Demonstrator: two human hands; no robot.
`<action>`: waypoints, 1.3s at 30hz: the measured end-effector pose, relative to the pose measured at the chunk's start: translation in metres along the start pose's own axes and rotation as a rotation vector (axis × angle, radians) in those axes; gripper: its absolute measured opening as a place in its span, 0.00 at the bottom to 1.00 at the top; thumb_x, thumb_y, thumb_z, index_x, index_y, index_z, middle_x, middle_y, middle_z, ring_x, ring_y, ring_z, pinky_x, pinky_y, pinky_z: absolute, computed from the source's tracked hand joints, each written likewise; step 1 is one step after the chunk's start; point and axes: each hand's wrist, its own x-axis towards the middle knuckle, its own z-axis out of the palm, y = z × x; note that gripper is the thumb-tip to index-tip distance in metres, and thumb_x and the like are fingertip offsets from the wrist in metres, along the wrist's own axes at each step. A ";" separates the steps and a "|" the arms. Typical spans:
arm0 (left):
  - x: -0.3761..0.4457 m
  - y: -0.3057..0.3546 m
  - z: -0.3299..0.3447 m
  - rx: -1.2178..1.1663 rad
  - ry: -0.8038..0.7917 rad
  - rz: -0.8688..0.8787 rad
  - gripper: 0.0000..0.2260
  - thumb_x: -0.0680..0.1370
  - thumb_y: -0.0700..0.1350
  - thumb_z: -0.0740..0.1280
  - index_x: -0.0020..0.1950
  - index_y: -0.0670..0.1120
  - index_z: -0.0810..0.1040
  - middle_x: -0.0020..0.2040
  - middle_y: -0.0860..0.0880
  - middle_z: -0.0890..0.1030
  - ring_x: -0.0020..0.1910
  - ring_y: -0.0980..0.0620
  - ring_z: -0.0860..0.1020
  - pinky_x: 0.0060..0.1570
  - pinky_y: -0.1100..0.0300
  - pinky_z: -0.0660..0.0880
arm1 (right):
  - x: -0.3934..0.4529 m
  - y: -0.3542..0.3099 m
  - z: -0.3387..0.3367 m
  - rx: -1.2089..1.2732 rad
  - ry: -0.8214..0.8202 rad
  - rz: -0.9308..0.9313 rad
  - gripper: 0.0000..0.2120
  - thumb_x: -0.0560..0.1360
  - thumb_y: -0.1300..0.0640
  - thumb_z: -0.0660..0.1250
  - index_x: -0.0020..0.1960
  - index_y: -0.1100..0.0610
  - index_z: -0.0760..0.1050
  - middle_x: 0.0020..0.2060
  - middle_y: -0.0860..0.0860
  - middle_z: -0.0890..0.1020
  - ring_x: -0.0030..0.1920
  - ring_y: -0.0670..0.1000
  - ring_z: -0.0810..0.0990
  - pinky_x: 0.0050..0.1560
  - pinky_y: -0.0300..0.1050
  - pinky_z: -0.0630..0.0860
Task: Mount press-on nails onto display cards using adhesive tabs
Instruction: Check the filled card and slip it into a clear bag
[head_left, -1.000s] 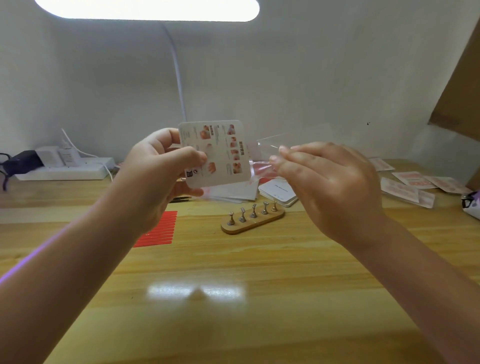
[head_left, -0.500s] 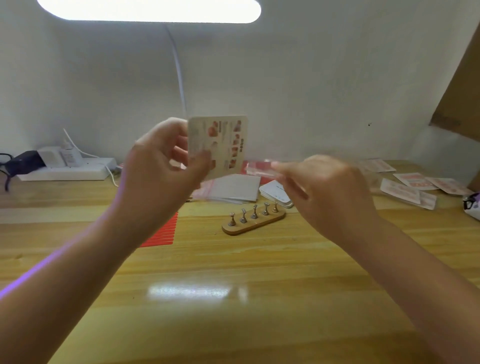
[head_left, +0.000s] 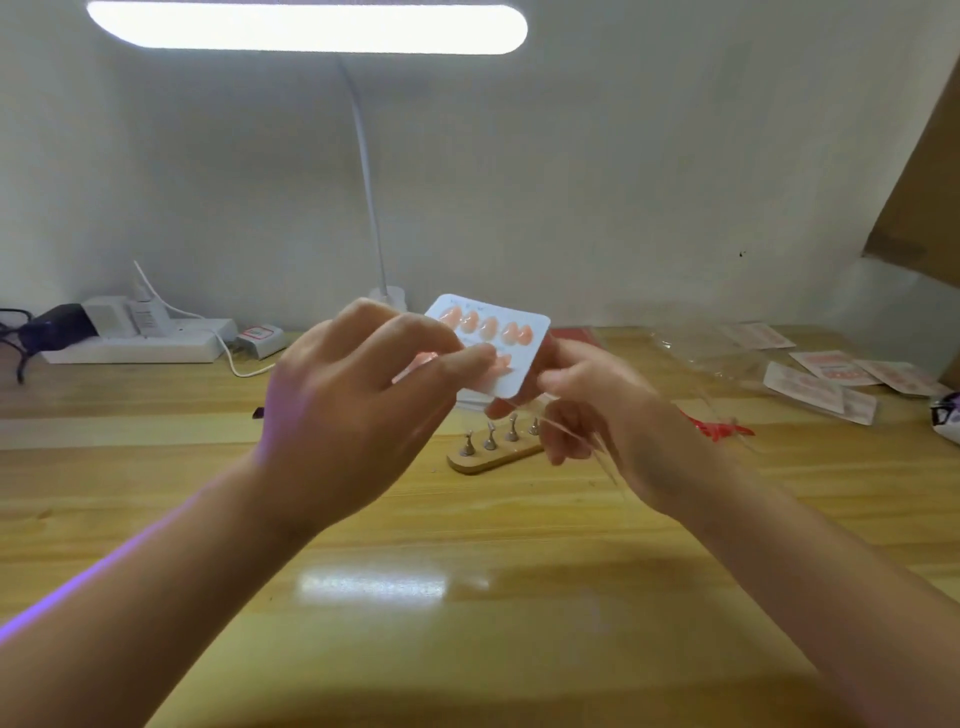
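Currently card (head_left: 511, 358) with nails (head_left: 487, 328) is held above the counter (head_left: 467, 545), pinched between both hands, left hand (head_left: 353, 395) on its near-left edge, right hand (head_left: 597, 410) under its lower-right corner, face toward camera.

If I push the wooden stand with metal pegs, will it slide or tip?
The wooden stand lies low and flat on the glossy table, so it would probably slide, not tip. Its small size suggests it is light.

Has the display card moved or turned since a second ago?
Yes. The display card now shows its side with pink nails, not the printed side, and sits lower, nearer the wooden nail stand, held between left hand and right hand.
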 end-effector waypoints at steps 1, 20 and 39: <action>-0.001 0.000 0.001 0.010 -0.008 0.000 0.06 0.77 0.40 0.70 0.47 0.46 0.87 0.41 0.49 0.84 0.39 0.51 0.72 0.33 0.59 0.70 | 0.000 -0.002 -0.001 0.018 0.002 -0.014 0.18 0.73 0.48 0.59 0.56 0.56 0.78 0.47 0.53 0.84 0.30 0.49 0.72 0.32 0.39 0.69; -0.004 0.010 0.007 -0.085 0.015 -0.102 0.04 0.76 0.38 0.72 0.44 0.44 0.86 0.42 0.49 0.84 0.40 0.46 0.76 0.37 0.49 0.76 | -0.001 -0.010 -0.006 0.134 -0.045 0.045 0.05 0.68 0.53 0.71 0.38 0.54 0.81 0.33 0.55 0.84 0.22 0.43 0.71 0.23 0.32 0.66; 0.000 0.021 0.007 -0.540 -0.196 -0.531 0.07 0.72 0.53 0.70 0.47 0.53 0.83 0.44 0.54 0.81 0.46 0.51 0.78 0.42 0.50 0.77 | -0.004 -0.004 0.005 -0.072 0.107 -0.042 0.11 0.76 0.50 0.67 0.38 0.56 0.78 0.21 0.43 0.77 0.38 0.74 0.76 0.53 0.74 0.72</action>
